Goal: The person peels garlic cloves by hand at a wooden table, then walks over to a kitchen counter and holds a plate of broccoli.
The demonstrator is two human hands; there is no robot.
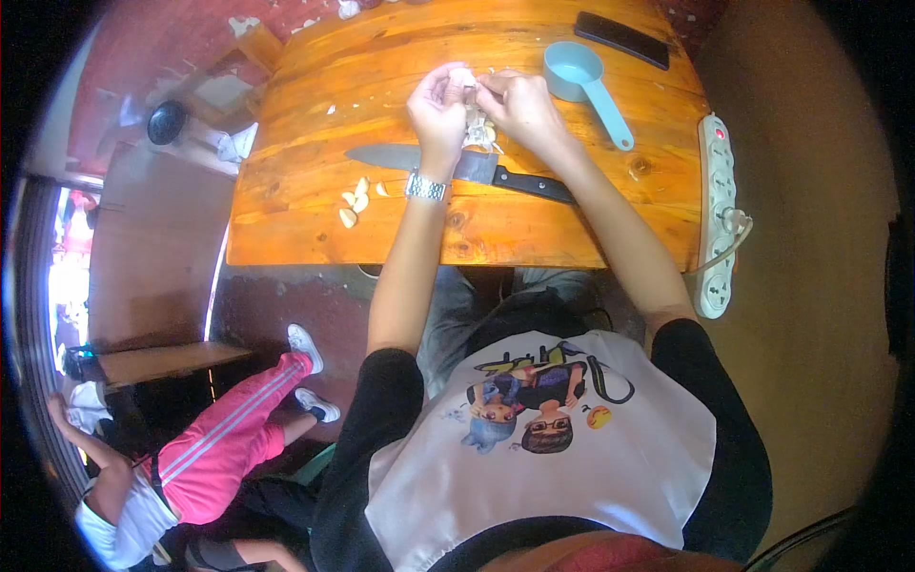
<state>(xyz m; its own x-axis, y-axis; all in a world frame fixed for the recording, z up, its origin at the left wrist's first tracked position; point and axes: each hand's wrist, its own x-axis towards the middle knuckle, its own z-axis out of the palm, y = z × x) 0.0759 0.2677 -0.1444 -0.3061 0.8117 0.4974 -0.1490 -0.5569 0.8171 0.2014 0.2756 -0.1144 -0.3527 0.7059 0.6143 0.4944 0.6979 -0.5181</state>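
Observation:
My left hand [437,107] is closed around a whitish garlic clove [463,78] above the wooden table. Against the clove, the fingertips of my right hand [519,107] are pinched together; whether they grip a bit of skin is too small to see. Below both hands lies a pile of garlic skins and cloves [481,133], partly covered by them. A kitchen knife [532,183] with a black handle lies flat under my left wrist, its blade pointing left. Several peeled garlic cloves [357,200] sit to the left, near the front edge.
On the wooden table [315,153] a light blue measuring cup [575,71] stands right of my hands, with a dark phone [621,40] behind it. A white power strip [717,214] with a plugged-in cord runs along the right edge. Another person [219,448] is at the lower left.

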